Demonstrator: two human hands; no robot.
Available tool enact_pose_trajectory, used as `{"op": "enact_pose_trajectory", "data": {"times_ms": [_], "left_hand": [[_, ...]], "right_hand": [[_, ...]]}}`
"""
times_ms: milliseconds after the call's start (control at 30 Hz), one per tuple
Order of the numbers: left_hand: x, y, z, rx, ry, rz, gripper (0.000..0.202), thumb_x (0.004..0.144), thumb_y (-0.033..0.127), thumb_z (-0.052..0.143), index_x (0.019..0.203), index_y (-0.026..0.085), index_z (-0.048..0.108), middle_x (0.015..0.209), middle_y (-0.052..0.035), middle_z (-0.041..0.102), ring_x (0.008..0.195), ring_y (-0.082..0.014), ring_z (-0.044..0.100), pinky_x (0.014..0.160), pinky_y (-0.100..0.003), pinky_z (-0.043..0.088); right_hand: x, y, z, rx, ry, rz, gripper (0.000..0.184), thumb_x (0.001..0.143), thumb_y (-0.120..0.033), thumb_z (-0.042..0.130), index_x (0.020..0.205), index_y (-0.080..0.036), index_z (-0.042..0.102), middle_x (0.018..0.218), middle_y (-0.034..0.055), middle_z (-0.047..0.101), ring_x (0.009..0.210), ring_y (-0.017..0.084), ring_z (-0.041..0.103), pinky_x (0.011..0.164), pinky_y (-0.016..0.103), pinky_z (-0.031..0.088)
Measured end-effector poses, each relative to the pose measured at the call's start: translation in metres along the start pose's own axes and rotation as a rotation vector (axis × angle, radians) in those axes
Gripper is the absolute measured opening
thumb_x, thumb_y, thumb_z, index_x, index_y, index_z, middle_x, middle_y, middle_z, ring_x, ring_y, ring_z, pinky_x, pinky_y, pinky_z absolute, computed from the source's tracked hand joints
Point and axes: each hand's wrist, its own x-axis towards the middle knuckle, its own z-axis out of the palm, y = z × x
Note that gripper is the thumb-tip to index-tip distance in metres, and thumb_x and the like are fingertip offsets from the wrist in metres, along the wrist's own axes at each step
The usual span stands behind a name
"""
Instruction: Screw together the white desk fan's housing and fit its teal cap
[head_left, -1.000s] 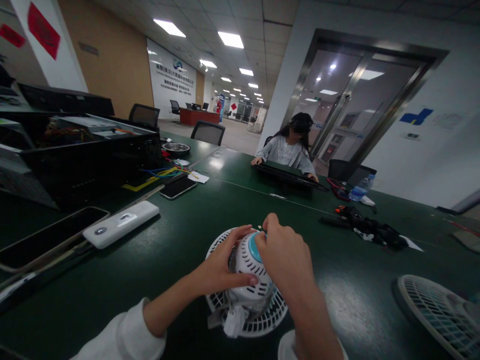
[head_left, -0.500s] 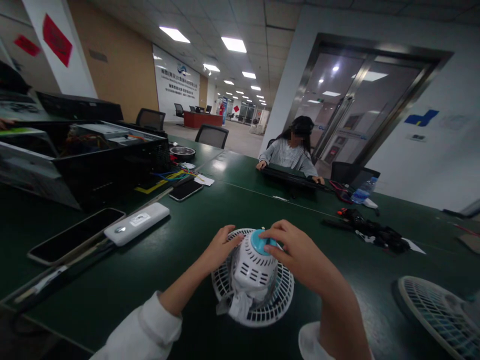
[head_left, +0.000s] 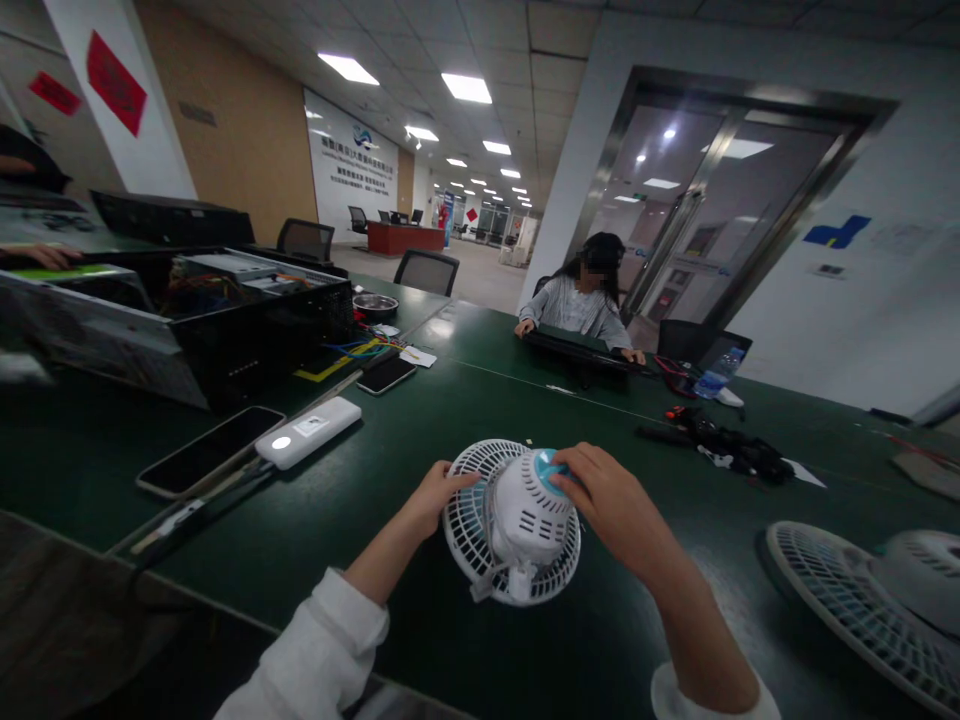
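A small white fan (head_left: 517,525) lies face down on the green table (head_left: 465,420), its round grille underneath and its motor housing with a blue cap pointing up. My left hand (head_left: 433,497) grips the left edge of the grille with curled fingers. My right hand (head_left: 611,505) is closed round the right side of the motor housing, fingertips on the blue cap. The fan is tilted up towards me.
A white power bank (head_left: 307,432) and a phone (head_left: 210,452) lie to the left, beyond them an open computer case (head_left: 225,310). A second fan (head_left: 870,600) lies at the right. Black tools (head_left: 720,445) sit further back. A person (head_left: 581,300) sits across the table.
The fan has been tipped up from flat. My left hand moved from the housing to the grille's rim. The view has shifted right and back a little.
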Motion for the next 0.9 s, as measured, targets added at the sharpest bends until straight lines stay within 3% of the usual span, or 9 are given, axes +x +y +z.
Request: {"op": "enact_pose_trajectory", "data": {"times_ms": [167,333,467,533,600,667,767,900], "left_hand": [[-0.037,-0.015,0.021,-0.170,0.009,0.035,0.034,0.074,0.020,0.068,0.094,0.017,0.041,0.087,-0.0046,0.062,0.069,-0.0149,0.066,0.070,-0.034,0.055],[-0.067,-0.024,0.047,-0.129,0.040,0.185,0.031,0.075,0.023,0.066,0.089,0.019,0.038,0.088,-0.0053,0.063,0.074,-0.0183,0.066,0.071,-0.036,0.054],[-0.083,-0.001,0.080,0.067,0.035,0.411,0.031,0.076,0.026,0.063,0.091,0.021,0.037,0.092,-0.0039,0.062,0.083,-0.0204,0.065,0.074,-0.034,0.052],[-0.086,0.019,0.107,0.206,-0.013,0.530,0.031,0.075,0.027,0.064,0.091,0.022,0.037,0.089,-0.0034,0.063,0.082,-0.0215,0.064,0.073,-0.034,0.050],[-0.083,0.039,0.141,0.349,-0.101,0.653,0.035,0.075,0.030,0.064,0.097,0.021,0.038,0.093,-0.0049,0.063,0.085,-0.0235,0.063,0.076,-0.035,0.049],[-0.076,0.054,0.178,0.480,-0.209,0.771,0.038,0.078,0.029,0.062,0.107,0.020,0.038,0.107,-0.0076,0.061,0.098,-0.0256,0.060,0.085,-0.036,0.046],[-0.063,0.062,0.226,0.651,-0.379,0.922,0.040,0.081,0.023,0.058,0.116,0.020,0.040,0.126,-0.0089,0.052,0.112,-0.0266,0.053,0.094,-0.035,0.041],[-0.049,0.047,0.262,0.829,-0.501,1.016,0.037,0.083,0.019,0.057,0.118,0.018,0.047,0.131,-0.0097,0.048,0.115,-0.0245,0.050,0.096,-0.037,0.042]], "right_hand": [[-0.022,-0.001,0.002,-0.043,0.109,0.137,0.023,0.090,-0.032,0.039,0.078,-0.019,0.053,0.077,0.0043,0.060,0.072,0.018,0.057,0.064,0.029,0.042],[-0.072,0.010,-0.006,-0.010,0.250,0.237,0.034,0.090,-0.043,0.033,0.077,-0.020,0.053,0.069,0.0028,0.060,0.060,0.015,0.056,0.055,0.026,0.039],[-0.126,0.040,-0.001,-0.031,0.498,0.412,0.039,0.085,-0.055,0.036,0.079,-0.021,0.055,0.073,0.0052,0.062,0.064,0.019,0.059,0.061,0.029,0.042],[-0.149,0.061,0.003,-0.101,0.686,0.572,0.046,0.083,-0.058,0.032,0.080,-0.018,0.056,0.075,0.0106,0.061,0.068,0.023,0.058,0.065,0.035,0.043],[-0.168,0.084,0.004,-0.134,0.757,0.676,0.054,0.083,-0.057,0.024,0.085,-0.014,0.055,0.078,0.0170,0.060,0.071,0.028,0.057,0.065,0.040,0.042],[-0.182,0.108,0.003,-0.134,0.743,0.732,0.053,0.082,-0.055,0.026,0.089,-0.012,0.056,0.085,0.0199,0.060,0.077,0.030,0.057,0.067,0.042,0.042],[-0.198,0.141,0.002,-0.075,0.610,0.771,0.041,0.081,-0.049,0.039,0.087,-0.014,0.058,0.083,0.0147,0.062,0.075,0.027,0.058,0.067,0.040,0.043],[-0.213,0.173,0.016,0.034,0.384,0.849,0.025,0.083,-0.039,0.053,0.082,-0.015,0.060,0.075,0.0037,0.061,0.067,0.017,0.058,0.064,0.034,0.046]]}}
